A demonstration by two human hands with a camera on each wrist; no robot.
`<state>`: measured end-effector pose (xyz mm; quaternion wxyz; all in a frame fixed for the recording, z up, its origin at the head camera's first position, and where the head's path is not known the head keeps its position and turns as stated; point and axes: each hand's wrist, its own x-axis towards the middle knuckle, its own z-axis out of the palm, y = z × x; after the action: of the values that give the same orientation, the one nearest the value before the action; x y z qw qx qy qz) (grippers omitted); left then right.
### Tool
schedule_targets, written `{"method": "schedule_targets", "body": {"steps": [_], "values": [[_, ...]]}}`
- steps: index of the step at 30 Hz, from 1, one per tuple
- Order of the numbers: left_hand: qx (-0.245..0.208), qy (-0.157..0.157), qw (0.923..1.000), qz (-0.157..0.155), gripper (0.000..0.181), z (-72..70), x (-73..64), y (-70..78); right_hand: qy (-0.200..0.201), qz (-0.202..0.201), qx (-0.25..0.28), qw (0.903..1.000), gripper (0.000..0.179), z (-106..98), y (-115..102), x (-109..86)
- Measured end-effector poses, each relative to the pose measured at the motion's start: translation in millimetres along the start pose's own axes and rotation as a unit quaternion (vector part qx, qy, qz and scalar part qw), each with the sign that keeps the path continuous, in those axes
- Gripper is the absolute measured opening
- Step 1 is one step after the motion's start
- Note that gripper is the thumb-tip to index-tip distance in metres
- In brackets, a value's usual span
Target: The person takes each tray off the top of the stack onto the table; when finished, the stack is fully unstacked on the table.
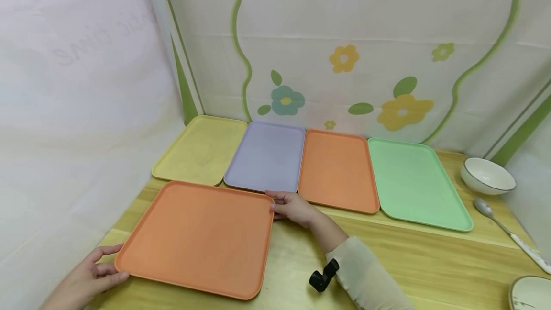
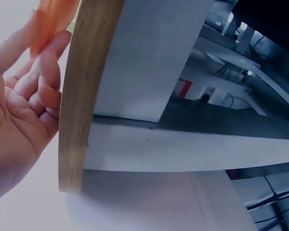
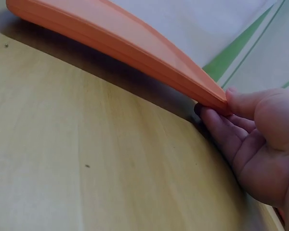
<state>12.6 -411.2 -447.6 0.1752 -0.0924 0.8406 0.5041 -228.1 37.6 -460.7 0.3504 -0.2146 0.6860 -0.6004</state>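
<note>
An orange tray (image 1: 198, 238) lies at the front left in the head view, held at two corners. My left hand (image 1: 92, 274) pinches its near left corner, thumb and fingers on either side of the rim. My right hand (image 1: 292, 208) grips the far right corner. In the right wrist view the tray (image 3: 120, 36) is raised a little off the wooden table, its shadow under it, and the right hand (image 3: 265, 139) has the thumb above and fingers below. The left wrist view shows the left hand (image 2: 29, 96) beside the table's edge, holding the orange rim (image 2: 50, 24).
Along the back stand a yellow tray (image 1: 202, 149), a purple tray (image 1: 267, 157), a second orange tray (image 1: 337, 171) and a green tray (image 1: 419, 183), side by side. A white bowl (image 1: 488, 176), a spoon (image 1: 512, 236) and another dish (image 1: 531, 293) are at the right of the table (image 1: 387, 252).
</note>
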Motion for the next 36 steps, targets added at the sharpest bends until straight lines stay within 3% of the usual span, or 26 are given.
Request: {"method": "schedule_targets", "body": {"steps": [2, 5, 12, 22, 29, 32, 36], "values": [[0.026, 0.003, 0.9996, -0.015, 0.058, 0.3, 1.4, 4.5, 0.01, 0.001, -0.012, 0.9999, 0.051, 1, -1, 0.8], [0.054, -0.01, 0.9984, -0.014, 0.076, -0.1, 3.8, 10.8, 0.027, 0.002, -0.026, 0.9993, 0.05, 1, -2, 1.6], [0.114, 0.008, 0.9933, -0.017, 0.079, 3.0, 6.4, 23.0, 0.061, -0.002, -0.053, 0.9967, 0.047, 3, -3, 3.7], [0.131, 0.03, 0.9905, -0.029, 0.079, 4.9, 9.5, 22.1, 0.108, 0.005, -0.099, 0.9892, 0.044, 9, 0, 7.9], [0.14, 0.038, 0.9892, -0.025, 0.079, 3.2, 9.2, 20.5, 0.09, -0.009, -0.129, 0.9874, 0.048, 7, 0, 3.6], [0.14, 0.034, 0.9895, -0.01, 0.079, 1.3, 8.5, 18.0, 0.067, -0.008, -0.154, 0.9857, 0.056, 4, -1, -0.6], [0.144, 0.042, 0.9885, -0.016, 0.082, -0.8, 7.9, 16.3, 0.04, -0.007, -0.188, 0.9812, 0.07, 2, -4, -6.4]]}}
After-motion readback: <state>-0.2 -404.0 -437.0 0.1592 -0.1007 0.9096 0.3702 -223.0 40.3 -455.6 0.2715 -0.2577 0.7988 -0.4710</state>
